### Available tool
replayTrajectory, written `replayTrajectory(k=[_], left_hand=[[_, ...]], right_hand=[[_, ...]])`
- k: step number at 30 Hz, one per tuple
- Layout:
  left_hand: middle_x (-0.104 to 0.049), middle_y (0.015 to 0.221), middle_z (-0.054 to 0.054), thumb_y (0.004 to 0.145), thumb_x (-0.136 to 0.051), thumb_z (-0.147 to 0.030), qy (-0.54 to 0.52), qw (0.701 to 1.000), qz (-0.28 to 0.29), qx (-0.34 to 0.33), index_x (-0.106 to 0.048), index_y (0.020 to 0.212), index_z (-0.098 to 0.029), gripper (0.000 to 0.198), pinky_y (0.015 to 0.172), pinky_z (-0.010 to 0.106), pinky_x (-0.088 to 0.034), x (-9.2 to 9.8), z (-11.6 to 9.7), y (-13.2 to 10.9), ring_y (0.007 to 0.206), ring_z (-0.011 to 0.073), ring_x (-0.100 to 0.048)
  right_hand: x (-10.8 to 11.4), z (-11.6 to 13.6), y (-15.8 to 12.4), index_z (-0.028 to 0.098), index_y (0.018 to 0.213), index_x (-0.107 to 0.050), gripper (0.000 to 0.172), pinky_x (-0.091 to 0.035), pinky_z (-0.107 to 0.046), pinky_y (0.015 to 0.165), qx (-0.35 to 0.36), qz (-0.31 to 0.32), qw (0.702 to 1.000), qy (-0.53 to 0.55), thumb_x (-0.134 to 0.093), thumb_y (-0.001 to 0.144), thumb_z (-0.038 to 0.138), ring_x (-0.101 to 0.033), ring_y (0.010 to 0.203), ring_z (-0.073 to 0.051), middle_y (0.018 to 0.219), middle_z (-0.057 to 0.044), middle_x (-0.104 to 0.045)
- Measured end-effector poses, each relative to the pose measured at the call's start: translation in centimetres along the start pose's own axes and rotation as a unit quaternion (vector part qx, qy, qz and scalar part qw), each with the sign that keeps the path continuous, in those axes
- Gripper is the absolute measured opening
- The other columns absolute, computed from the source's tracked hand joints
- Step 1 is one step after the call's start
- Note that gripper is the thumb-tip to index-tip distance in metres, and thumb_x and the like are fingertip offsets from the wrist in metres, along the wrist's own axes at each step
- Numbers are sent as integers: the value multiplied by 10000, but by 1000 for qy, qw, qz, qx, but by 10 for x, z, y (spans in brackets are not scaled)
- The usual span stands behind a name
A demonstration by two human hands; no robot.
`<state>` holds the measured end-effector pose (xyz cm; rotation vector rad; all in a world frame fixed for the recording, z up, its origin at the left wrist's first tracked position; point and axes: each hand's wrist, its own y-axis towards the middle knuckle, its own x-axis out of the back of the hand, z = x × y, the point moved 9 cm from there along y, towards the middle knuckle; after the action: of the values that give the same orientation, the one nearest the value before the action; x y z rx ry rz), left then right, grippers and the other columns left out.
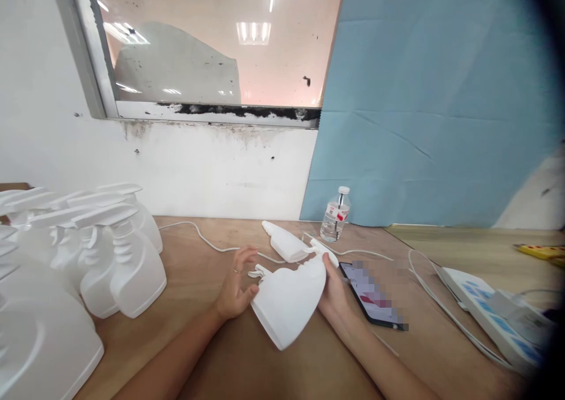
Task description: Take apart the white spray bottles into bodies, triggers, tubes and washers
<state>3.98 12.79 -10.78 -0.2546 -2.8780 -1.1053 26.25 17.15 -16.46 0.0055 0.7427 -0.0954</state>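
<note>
A white plastic spray bottle (pixel 289 303) is tilted over the table in front of me. My right hand (pixel 332 285) is closed around its upper right side, near the white spray head (pixel 325 253). My left hand (pixel 237 285) is at the bottle's left edge with fingers apart and curved, a ring on one finger; it holds nothing, and I cannot tell whether the thumb touches the bottle. A small white trigger-like piece (pixel 260 270) shows beside its fingertips. Just behind, another white plastic bottle (pixel 286 244) lies on its side, partly hidden.
Several white spray bottles (pixel 139 270) stand crowded on the left of the wooden table (pixel 189 353). A water bottle (pixel 336 215) stands by the wall. Right of my hands lie a phone (pixel 371 297), a white cable (pixel 430 294) and a power strip (pixel 489 315).
</note>
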Motion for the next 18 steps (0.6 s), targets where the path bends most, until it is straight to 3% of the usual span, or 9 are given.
replayTrajectory(k=[4, 7, 9, 12, 18], left_hand=[[-488, 1342, 137, 654, -714, -557, 108, 983, 103, -111, -545, 1241, -266, 677, 1092, 494, -245, -13, -19, -6, 1277, 340, -400], [-493, 1351, 164, 623, -754, -527, 238, 923, 208, -221, -505, 1294, -276, 758, 1103, 523, -207, -37, -32, -19, 1277, 362, -417], [-488, 1361, 183, 621, -752, -539, 290, 889, 247, -256, -487, 1314, -262, 793, 1112, 527, -183, -48, -35, -25, 1281, 366, -419], [-496, 1358, 189, 646, -710, -586, 340, 859, 261, -281, -491, 1300, -256, 765, 1114, 514, -188, -56, -38, -28, 1275, 350, -435], [-607, 1215, 156, 732, -613, -598, 355, 809, 207, -419, -471, 1238, -221, 647, 1079, 516, -252, -60, -61, -37, 1227, 304, -480]], right_hand=[[2, -1, 3, 200, 941, -666, 318, -569, -378, 676, -5, -1, 1000, 13, -647, 767, 465, -699, 709, -234, 817, -40, -742], [7, -1, 6, 209, 991, -654, 340, -568, -380, 709, -3, -7, 1000, 22, -646, 767, 465, -702, 752, -234, 871, -31, -745], [9, -3, 8, 204, 998, -652, 346, -568, -385, 715, -9, -8, 1000, 23, -650, 766, 461, -702, 749, -236, 867, -31, -746], [11, -6, 8, 203, 1010, -651, 352, -566, -387, 732, -22, -9, 999, 28, -654, 766, 456, -704, 767, -240, 868, -33, -747], [10, -11, 9, 214, 983, -659, 361, -565, -409, 747, -42, -8, 998, 39, -659, 749, 488, -700, 817, -270, 840, -39, -748]])
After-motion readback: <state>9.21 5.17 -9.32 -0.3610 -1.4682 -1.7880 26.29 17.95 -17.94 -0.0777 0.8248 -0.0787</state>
